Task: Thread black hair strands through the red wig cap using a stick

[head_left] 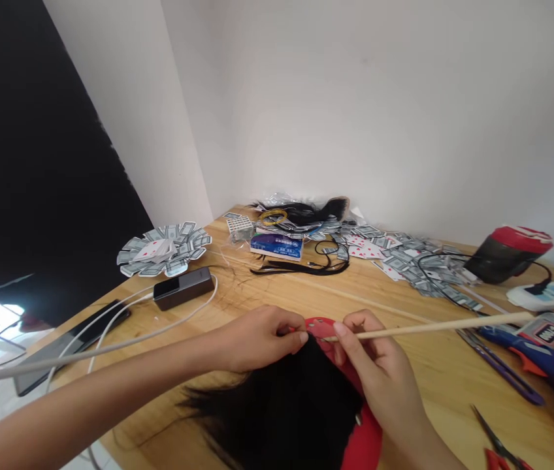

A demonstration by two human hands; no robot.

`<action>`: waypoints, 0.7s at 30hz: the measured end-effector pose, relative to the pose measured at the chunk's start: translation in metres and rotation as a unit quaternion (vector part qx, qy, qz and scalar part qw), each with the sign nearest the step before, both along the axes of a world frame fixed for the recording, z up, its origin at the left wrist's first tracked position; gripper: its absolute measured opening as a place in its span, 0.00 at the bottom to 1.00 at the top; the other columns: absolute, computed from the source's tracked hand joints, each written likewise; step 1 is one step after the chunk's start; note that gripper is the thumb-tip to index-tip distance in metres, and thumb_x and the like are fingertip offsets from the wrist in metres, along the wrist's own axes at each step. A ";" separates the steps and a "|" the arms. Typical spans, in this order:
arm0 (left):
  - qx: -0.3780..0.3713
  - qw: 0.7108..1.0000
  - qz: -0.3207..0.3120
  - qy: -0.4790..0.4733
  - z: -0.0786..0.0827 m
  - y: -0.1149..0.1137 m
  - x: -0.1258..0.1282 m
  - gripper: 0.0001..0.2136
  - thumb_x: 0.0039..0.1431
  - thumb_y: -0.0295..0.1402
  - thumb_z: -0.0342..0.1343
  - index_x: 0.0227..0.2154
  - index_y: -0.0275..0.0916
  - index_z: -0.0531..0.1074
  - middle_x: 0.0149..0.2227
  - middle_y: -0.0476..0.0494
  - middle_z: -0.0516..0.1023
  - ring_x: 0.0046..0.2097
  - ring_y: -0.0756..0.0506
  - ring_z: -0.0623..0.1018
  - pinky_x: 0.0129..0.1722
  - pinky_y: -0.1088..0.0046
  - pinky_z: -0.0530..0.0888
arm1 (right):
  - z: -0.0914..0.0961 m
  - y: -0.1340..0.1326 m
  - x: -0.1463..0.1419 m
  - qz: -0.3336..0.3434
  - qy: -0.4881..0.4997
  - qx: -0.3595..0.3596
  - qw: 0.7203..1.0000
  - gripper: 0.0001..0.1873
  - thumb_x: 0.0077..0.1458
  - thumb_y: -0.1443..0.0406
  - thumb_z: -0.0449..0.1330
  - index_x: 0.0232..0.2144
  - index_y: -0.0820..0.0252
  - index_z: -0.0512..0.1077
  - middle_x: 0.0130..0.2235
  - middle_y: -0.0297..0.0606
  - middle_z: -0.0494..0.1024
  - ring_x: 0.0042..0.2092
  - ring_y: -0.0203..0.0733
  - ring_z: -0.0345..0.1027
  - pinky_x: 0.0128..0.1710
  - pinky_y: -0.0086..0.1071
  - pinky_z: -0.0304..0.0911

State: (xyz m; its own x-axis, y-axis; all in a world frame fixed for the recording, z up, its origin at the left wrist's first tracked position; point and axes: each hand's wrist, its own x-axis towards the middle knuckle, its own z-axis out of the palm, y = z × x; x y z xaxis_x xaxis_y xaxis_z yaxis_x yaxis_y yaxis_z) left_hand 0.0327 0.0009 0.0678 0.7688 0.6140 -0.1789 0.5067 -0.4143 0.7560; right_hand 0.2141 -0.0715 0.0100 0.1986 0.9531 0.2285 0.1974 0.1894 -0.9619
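A piece of long black hair (287,405) lies over a red sheet-like piece (370,437) at the front of the table. My left hand (267,339) pinches the upper edge of the hair against the red piece, thumb and forefinger together. In my right hand (379,359) is a thin, pale wooden stick (434,326), held between thumb and fingers. Its tip points left, at the hair's upper edge close to my left fingertips, and its other end reaches out to the right. Whether the tip touches the hair I cannot tell. A small metallic clip-like piece (358,419) shows at the hair's right edge.
Scissors (497,444), a purple-handled tool (507,375) and a blue glue gun (526,346) lie right. Scattered cards (419,261), a blue box (277,247) and more hair (306,212) are behind. A card bowl (164,249), power bank (183,288), phone (71,346) and white cable (130,339) are left.
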 end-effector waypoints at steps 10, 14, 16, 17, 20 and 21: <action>0.160 0.979 -0.056 0.114 0.010 0.004 0.015 0.12 0.63 0.31 0.47 0.25 0.38 0.70 0.21 0.55 0.63 0.24 0.52 0.63 0.24 0.78 0.57 | 0.006 0.000 -0.003 0.007 0.035 -0.003 0.999 0.17 0.61 0.54 0.58 0.24 0.55 0.65 0.20 0.27 0.68 0.23 0.35 0.60 0.25 0.29 0.54; 0.200 0.965 -0.088 0.146 0.017 0.004 0.021 0.10 0.60 0.29 0.48 0.28 0.39 0.74 0.22 0.50 0.73 0.24 0.50 0.67 0.24 0.75 0.56 | 0.004 0.001 -0.002 0.015 0.047 -0.002 0.999 0.17 0.61 0.53 0.58 0.25 0.55 0.65 0.20 0.27 0.69 0.23 0.35 0.61 0.26 0.29 0.55; 0.232 0.950 -0.107 0.180 0.023 0.002 0.025 0.11 0.59 0.29 0.48 0.29 0.39 0.76 0.23 0.46 0.76 0.24 0.48 0.70 0.23 0.73 0.55 | 0.004 0.002 -0.002 0.018 0.054 -0.004 0.998 0.17 0.61 0.53 0.58 0.25 0.55 0.65 0.20 0.27 0.69 0.23 0.35 0.60 0.25 0.29 0.54; 0.255 0.938 -0.116 0.202 0.026 0.001 0.028 0.11 0.59 0.29 0.48 0.30 0.39 0.77 0.24 0.44 0.78 0.25 0.47 0.72 0.23 0.72 0.55 | 0.003 0.002 -0.002 0.020 0.057 -0.007 0.998 0.17 0.61 0.53 0.58 0.25 0.55 0.65 0.20 0.27 0.68 0.23 0.35 0.60 0.25 0.28 0.53; 0.317 0.898 -0.141 0.270 0.034 -0.001 0.035 0.14 0.60 0.31 0.47 0.33 0.40 0.79 0.29 0.40 0.83 0.28 0.42 0.78 0.22 0.71 0.56 | 0.003 0.002 -0.001 0.029 0.060 -0.014 0.998 0.18 0.61 0.52 0.58 0.26 0.56 0.64 0.20 0.26 0.68 0.22 0.34 0.58 0.23 0.28 0.51; 0.327 0.890 -0.147 0.283 0.035 -0.002 0.037 0.14 0.60 0.31 0.46 0.33 0.40 0.79 0.30 0.39 0.83 0.28 0.41 0.79 0.22 0.71 0.57 | 0.003 0.003 -0.001 0.033 0.059 -0.015 0.998 0.18 0.61 0.51 0.58 0.26 0.56 0.64 0.20 0.27 0.68 0.22 0.35 0.58 0.23 0.28 0.51</action>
